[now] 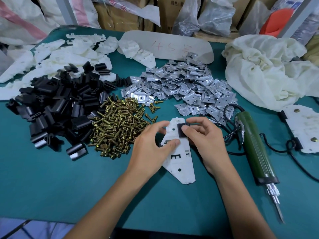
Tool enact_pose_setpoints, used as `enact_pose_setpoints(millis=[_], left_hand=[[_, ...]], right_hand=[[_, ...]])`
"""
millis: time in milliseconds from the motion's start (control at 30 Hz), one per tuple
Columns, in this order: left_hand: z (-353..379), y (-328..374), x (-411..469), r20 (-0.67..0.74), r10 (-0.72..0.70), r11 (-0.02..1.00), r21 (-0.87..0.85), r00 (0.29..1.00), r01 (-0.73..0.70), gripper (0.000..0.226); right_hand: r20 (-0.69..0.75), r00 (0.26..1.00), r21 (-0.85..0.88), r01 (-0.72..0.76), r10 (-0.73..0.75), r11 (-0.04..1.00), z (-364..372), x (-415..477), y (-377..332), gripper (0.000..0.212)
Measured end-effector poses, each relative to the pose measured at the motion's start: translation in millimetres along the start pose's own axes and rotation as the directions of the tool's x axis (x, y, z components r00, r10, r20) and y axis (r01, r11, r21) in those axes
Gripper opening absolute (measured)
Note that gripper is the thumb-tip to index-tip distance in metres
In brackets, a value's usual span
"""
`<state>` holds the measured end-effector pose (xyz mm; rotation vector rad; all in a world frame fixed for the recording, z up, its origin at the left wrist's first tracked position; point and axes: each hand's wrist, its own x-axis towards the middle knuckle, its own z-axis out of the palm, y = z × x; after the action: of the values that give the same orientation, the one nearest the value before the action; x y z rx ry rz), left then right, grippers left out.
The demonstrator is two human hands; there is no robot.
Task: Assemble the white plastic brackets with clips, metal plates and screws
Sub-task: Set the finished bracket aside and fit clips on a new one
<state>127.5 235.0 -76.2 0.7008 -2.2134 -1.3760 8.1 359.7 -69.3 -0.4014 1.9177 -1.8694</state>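
Over the green table (51, 178), left hand (151, 144) and right hand (205, 140) grip a white bracket (179, 161), the right pinching a black clip (183, 131) onto it, screws (117, 125) heaped at 10 o'clock, metal plates (186, 87) at 12, cloth bag (262, 69) at 2, contents hidden

I cannot see the left edge of white bracket (186, 173) under left hand (148, 147); right hand (205, 140) covers part of black clip (180, 133). Assembled bracket (300, 125) cut by frame's right edge.

A teal-covered table (43, 178) stands before stacked cardboard boxes (166, 14) and bulging plastic sacks (215, 14) under even light
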Motion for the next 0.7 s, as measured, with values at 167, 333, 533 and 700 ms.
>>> enact_pose_setpoints(millis=[167,333,533,700], left_hand=[[0,-1,0,0.008,0.004,1.0,0.022,1.0,-0.004,0.048],[-3,3,-1,-0.062,-0.059,0.993,-0.111,0.996,0.051,0.039],[-8,28,4,0.101,-0.233,0.8,-0.546,0.967,0.25,0.038],[-6,43,6,0.171,-0.177,0.716,-0.653,0.969,0.246,0.036]], right_hand=[[0.005,1.0,0.036,-0.009,0.009,0.999,0,1,1,0.014],[-0.083,0.981,-0.318,0.143,-0.177,0.937,-1,1,7,0.014],[0.035,0.952,-0.214,0.305,-0.305,0.928,3,-10,-5,0.008],[0.256,0.961,-0.078,0.13,-0.107,0.988,11,-17,-10,0.016]])
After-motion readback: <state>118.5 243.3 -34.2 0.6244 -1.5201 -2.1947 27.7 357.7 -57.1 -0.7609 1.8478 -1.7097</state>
